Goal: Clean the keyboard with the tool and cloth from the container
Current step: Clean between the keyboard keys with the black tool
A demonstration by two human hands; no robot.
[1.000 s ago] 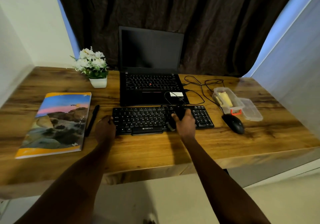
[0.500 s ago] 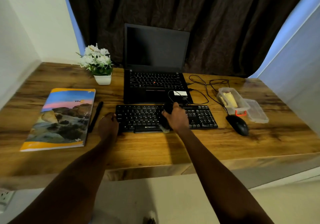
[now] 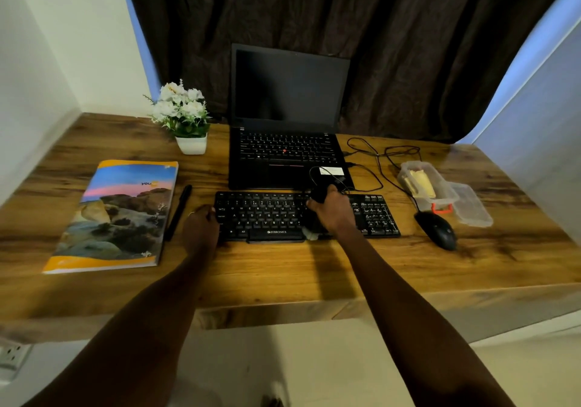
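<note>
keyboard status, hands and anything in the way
Left hand holds keyboard's left edge. Right hand grips dark tool on the keys, pale cloth beneath. Loose cable close behind tool.
</note>
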